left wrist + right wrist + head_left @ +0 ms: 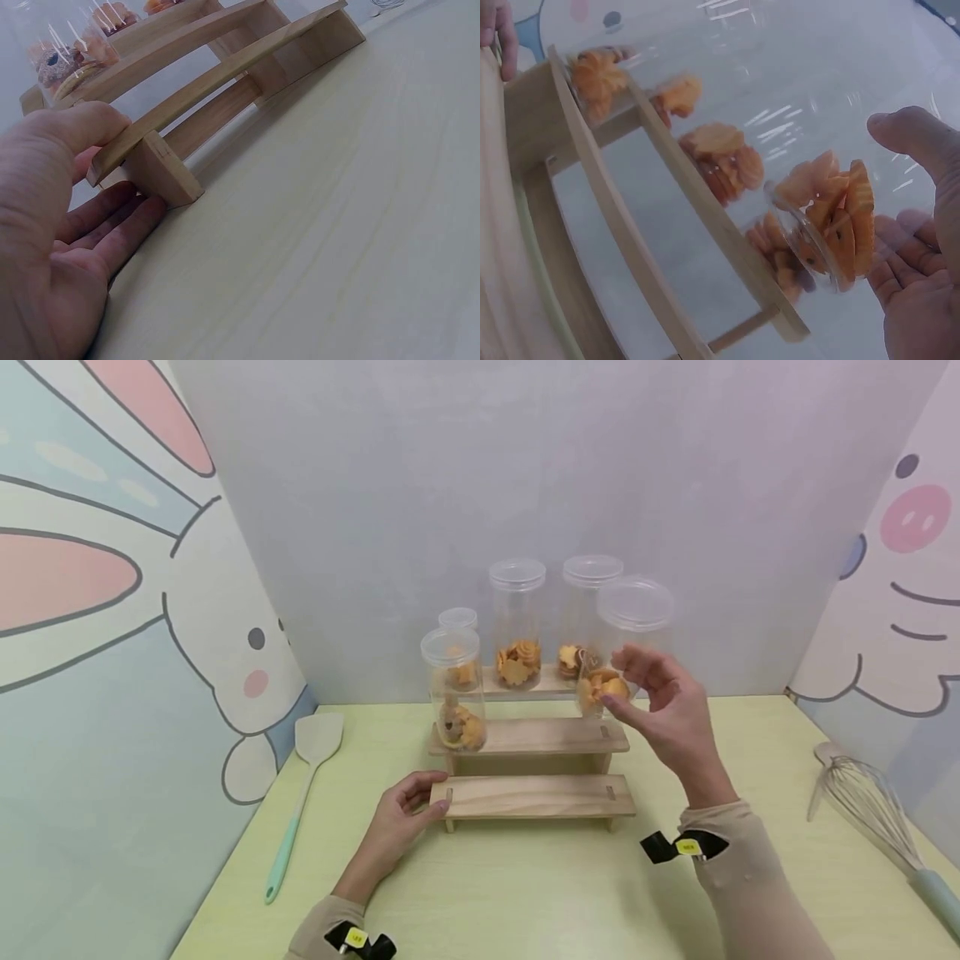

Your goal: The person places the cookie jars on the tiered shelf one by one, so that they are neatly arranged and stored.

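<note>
My right hand (671, 718) holds a clear lidded jar (636, 606) of cookies, tilted, near the right end of the middle step of a wooden stepped stand (532, 797). In the right wrist view, cookies (840, 225) show at the jar's bottom, between thumb and fingers. My left hand (405, 818) grips the left end of the front step. In the left wrist view its thumb (97, 124) lies on the board and its fingers touch the leg (166, 171). One cookie jar (456, 689) stands at the middle step's left end.
On the back step stand a small jar (458, 620), a tall jar (517, 618) and another tall jar (592, 572), all with cookies. A spatula (300, 802) lies at the left, and a whisk (877, 810) at the right. Walls with cartoon animals enclose the table (540, 893).
</note>
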`<action>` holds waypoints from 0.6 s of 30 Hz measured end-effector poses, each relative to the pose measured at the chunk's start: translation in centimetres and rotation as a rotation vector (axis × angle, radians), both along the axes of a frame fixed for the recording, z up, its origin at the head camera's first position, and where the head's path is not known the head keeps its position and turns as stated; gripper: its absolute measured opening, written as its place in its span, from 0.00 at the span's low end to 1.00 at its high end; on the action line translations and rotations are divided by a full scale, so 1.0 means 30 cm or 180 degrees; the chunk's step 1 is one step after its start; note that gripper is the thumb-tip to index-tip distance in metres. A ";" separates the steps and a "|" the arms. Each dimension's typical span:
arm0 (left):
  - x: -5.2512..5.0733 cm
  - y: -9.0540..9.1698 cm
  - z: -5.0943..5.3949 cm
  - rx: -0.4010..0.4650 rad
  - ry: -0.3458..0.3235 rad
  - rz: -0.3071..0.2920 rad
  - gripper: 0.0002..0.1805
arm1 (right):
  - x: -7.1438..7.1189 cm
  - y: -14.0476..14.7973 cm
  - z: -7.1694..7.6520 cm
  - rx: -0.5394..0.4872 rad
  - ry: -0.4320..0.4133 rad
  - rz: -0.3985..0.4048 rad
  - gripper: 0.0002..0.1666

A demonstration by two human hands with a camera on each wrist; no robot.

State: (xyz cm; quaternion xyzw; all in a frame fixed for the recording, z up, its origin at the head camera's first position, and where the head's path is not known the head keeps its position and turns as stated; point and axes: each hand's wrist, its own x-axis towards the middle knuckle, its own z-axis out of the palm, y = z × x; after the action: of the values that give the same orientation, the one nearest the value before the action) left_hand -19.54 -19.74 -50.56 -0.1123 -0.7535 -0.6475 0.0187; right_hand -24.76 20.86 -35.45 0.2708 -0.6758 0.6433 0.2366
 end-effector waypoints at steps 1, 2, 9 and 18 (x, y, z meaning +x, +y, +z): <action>0.000 -0.001 -0.001 0.0005 0.0004 0.0000 0.23 | 0.001 -0.020 -0.003 0.0064 -0.0026 -0.0024 0.36; 0.000 -0.002 -0.002 0.0007 0.0000 0.0006 0.23 | 0.002 -0.042 -0.007 0.0120 -0.0060 -0.0040 0.36; 0.005 -0.007 -0.001 -0.0001 -0.0007 0.0030 0.23 | 0.002 -0.187 -0.039 0.0254 -0.0376 0.0058 0.41; 0.003 0.002 0.001 -0.0029 0.0013 -0.0001 0.22 | -0.009 -0.300 -0.084 0.0206 -0.0542 0.0215 0.41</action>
State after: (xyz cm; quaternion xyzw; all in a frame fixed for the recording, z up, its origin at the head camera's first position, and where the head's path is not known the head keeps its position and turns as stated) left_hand -19.45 -19.68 -50.54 -0.1139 -0.7564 -0.6438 0.0196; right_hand -25.03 11.85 -37.97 0.2453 -0.7044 0.6495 0.1475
